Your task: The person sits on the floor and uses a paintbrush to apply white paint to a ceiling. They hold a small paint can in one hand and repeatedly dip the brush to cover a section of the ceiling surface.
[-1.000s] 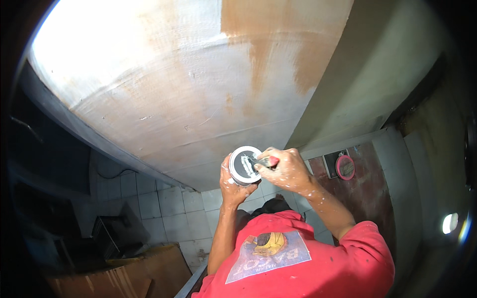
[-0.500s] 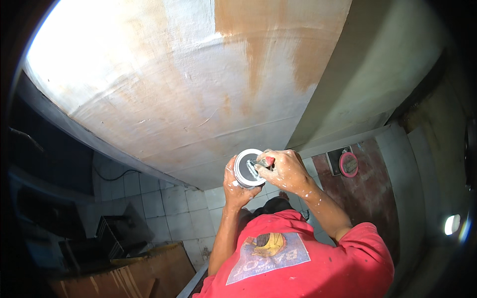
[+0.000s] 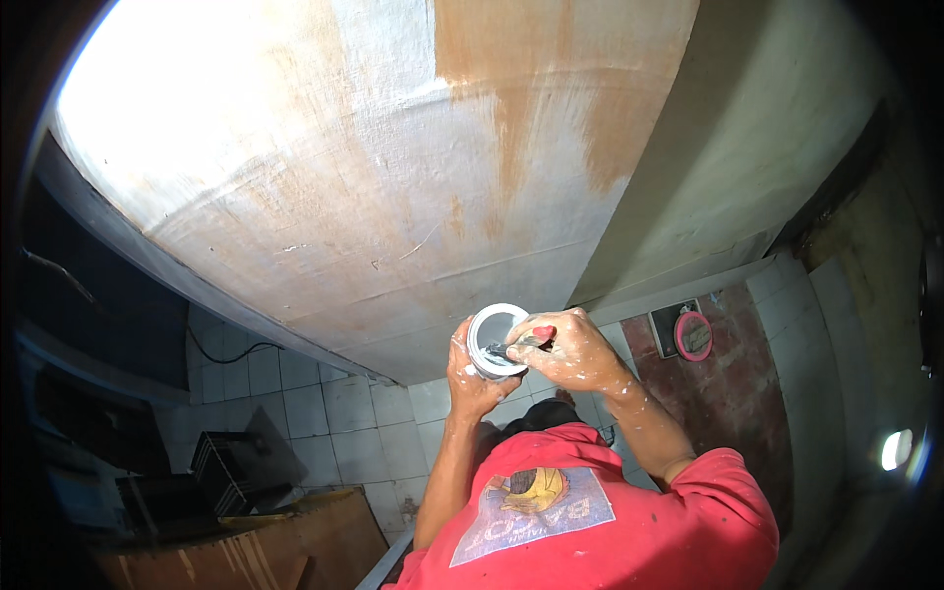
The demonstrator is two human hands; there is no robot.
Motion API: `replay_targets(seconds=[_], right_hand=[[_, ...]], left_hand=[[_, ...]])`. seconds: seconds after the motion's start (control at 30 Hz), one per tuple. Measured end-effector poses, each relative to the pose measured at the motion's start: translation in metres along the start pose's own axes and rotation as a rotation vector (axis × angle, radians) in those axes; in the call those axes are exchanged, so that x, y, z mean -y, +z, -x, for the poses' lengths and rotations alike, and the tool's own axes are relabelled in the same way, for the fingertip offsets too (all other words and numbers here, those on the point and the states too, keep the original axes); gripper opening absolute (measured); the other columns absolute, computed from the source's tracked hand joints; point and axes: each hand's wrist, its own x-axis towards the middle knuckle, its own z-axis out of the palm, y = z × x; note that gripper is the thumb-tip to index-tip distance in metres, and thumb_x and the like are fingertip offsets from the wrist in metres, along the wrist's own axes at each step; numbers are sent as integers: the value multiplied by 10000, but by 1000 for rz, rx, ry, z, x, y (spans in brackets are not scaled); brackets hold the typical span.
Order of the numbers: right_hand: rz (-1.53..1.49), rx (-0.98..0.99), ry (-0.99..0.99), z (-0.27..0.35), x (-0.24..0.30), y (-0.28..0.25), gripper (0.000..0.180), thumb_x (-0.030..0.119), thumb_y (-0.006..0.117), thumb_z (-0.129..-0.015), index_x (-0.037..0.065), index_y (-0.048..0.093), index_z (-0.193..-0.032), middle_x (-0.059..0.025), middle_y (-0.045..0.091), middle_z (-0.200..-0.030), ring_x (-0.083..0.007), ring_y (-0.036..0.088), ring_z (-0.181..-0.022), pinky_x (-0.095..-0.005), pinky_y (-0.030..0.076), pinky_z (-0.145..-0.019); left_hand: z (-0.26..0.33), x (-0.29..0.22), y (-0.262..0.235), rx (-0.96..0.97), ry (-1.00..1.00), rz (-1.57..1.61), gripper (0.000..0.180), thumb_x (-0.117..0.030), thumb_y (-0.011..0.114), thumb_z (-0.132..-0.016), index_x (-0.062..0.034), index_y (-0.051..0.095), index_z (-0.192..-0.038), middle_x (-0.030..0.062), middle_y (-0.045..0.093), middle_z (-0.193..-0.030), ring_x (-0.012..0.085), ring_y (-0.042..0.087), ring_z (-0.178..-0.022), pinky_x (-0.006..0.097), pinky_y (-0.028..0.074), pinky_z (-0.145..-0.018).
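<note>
My left hand (image 3: pixel 469 382) is wrapped round a small paint tub (image 3: pixel 474 346) with a white rim and holds it up in front of my body. In my right hand (image 3: pixel 580 356) is a paintbrush (image 3: pixel 544 334) whose handle has a red end, gripped low down. The brush's lower part reaches into the tub, near the side closest to me, where some whitish paint shows. My fingers hide most of the brush. Both hands carry white paint specks.
Ahead rises a wall (image 3: pixel 374 226) with streaky white paint over orange-brown patches. On the right a pink-rimmed round container (image 3: pixel 693 335) sits on reddish floor. A wooden panel (image 3: pixel 256 551) and a dark crate-like object (image 3: pixel 231 467) are at lower left; a cable (image 3: pixel 231 356) lies nearby.
The brush has shifted within the tub toward its near side, its handle now lying flatter. The tub has moved slightly right and down in the view.
</note>
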Motion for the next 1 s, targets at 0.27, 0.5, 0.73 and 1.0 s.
replay_targets(seconds=[0.27,0.5,0.73,1.0], right_hand=[[-117,-147,103,13,7,-16,168,102,891,-939,-19,837,-1042,-113,845,-936,-141,766,-858,-344,615,-819],[-177,-419,228,20,-23,-8,174,132,911,-952,-4,805,-980,-71,811,-845,-119,740,-770,-330,593,-731],[89,-500,285,31,-18,-8,186,147,902,-959,-2,792,-972,-94,825,-835,-159,772,-752,-354,601,-736],[-93,-600,96,49,-14,-5,158,46,877,-966,-11,819,-1100,-138,839,-946,-224,801,-838,-376,623,-795]], left_hand=[[0,4,2,2,-8,14,1161,-354,1042,-631,18,518,-1598,221,685,-1460,423,695,-1330,503,560,-1165],[-1,5,0,6,19,44,1133,-269,1015,-603,3,530,-1590,226,679,-1453,430,683,-1338,510,554,-1170],[2,10,0,16,50,-56,1153,-221,1023,-584,15,517,-1593,187,701,-1440,374,706,-1331,472,557,-1179],[-2,5,0,50,-15,29,1097,-286,1034,-634,6,545,-1571,226,678,-1437,412,685,-1333,498,552,-1160]])
